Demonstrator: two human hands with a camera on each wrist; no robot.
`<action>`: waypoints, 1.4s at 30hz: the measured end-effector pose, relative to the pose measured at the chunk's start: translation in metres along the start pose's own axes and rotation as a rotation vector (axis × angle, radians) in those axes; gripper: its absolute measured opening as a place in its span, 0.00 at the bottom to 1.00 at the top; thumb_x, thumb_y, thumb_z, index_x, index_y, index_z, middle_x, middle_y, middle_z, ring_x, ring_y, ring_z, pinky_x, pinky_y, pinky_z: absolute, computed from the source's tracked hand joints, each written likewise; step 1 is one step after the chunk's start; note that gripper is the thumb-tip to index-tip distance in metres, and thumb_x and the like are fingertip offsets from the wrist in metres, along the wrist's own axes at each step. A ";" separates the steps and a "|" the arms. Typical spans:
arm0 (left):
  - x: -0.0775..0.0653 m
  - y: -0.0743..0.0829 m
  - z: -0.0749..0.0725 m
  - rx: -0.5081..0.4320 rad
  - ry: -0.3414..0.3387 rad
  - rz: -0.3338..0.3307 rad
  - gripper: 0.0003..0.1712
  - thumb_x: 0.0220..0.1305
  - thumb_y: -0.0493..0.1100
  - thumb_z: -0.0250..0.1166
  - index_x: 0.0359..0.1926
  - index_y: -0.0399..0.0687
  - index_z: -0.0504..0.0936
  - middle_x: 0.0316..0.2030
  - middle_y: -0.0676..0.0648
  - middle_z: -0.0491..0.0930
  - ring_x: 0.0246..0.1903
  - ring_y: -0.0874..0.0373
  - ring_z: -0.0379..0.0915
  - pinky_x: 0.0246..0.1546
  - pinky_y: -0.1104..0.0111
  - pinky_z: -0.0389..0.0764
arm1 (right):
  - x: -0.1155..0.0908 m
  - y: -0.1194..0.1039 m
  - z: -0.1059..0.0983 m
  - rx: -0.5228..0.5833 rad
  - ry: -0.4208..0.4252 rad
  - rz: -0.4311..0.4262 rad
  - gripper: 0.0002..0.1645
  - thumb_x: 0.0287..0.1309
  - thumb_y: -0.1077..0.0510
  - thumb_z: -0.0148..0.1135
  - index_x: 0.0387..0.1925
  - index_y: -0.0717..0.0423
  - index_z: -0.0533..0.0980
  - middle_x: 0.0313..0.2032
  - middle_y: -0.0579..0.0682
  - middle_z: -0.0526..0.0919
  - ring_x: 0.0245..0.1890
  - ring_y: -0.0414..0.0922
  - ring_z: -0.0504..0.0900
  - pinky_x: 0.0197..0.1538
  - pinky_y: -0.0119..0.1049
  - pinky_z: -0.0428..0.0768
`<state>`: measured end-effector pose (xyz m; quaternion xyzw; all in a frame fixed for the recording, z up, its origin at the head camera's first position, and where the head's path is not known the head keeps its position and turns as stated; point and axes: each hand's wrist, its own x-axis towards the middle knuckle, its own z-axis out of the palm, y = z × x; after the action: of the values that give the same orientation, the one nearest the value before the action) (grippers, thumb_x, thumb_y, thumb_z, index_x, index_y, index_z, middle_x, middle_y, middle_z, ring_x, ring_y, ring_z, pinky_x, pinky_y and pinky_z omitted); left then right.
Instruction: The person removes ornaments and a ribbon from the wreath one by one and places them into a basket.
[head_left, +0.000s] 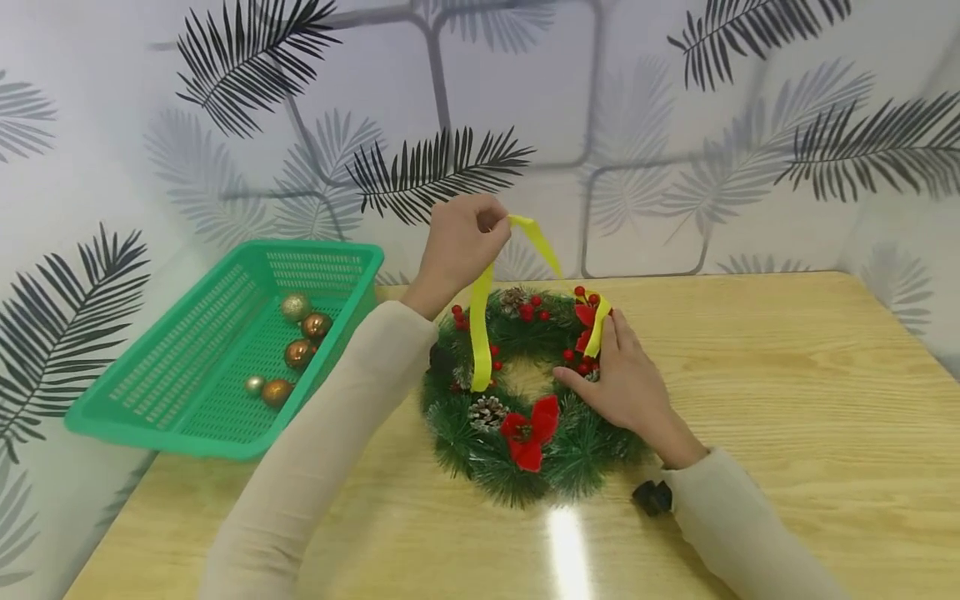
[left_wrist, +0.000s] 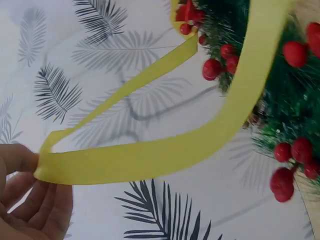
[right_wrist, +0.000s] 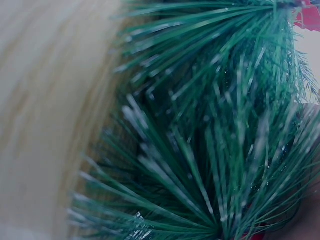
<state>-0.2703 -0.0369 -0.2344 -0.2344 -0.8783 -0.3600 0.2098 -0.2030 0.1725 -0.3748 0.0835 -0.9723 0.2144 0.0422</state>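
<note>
A green wreath lies on the table, decorated with red berries, pine cones and red poinsettia flowers. Above its far left side, my left hand pinches a yellow ribbon between thumb and fingers. One loose end of the ribbon hangs over the wreath's left side; the other stretch slopes to the right side and loops near a red flower. My right hand rests on the wreath's right side, thumb spread from straight fingers beside the ribbon. Needles fill most of the right wrist view.
To the left, a green plastic basket holds several gold and copper-coloured balls. A small black object is beside the right cuff. The wooden table meets a leaf-patterned wall covering at the back.
</note>
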 end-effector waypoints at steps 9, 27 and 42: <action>0.006 0.011 -0.008 -0.108 0.265 0.066 0.10 0.63 0.37 0.58 0.37 0.38 0.85 0.28 0.42 0.84 0.26 0.54 0.78 0.33 0.69 0.77 | -0.001 -0.004 0.000 0.012 -0.006 -0.006 0.62 0.59 0.31 0.52 0.71 0.72 0.40 0.73 0.68 0.38 0.72 0.65 0.46 0.67 0.61 0.60; 0.012 -0.003 -0.055 0.012 0.344 0.072 0.10 0.65 0.37 0.60 0.38 0.36 0.86 0.32 0.39 0.85 0.24 0.51 0.74 0.33 0.72 0.68 | 0.000 -0.004 -0.001 0.006 -0.028 0.016 0.63 0.59 0.29 0.50 0.72 0.71 0.38 0.73 0.67 0.37 0.72 0.65 0.44 0.66 0.61 0.61; 0.008 -0.033 -0.096 -0.058 0.738 0.068 0.10 0.62 0.37 0.62 0.37 0.36 0.87 0.24 0.56 0.71 0.26 0.71 0.64 0.32 0.80 0.65 | 0.000 -0.005 -0.001 -0.004 -0.035 0.009 0.64 0.58 0.26 0.48 0.71 0.71 0.38 0.73 0.68 0.37 0.72 0.66 0.44 0.67 0.61 0.58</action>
<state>-0.2757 -0.1260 -0.1846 -0.1239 -0.7248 -0.4378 0.5174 -0.2017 0.1682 -0.3722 0.0829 -0.9736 0.2113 0.0243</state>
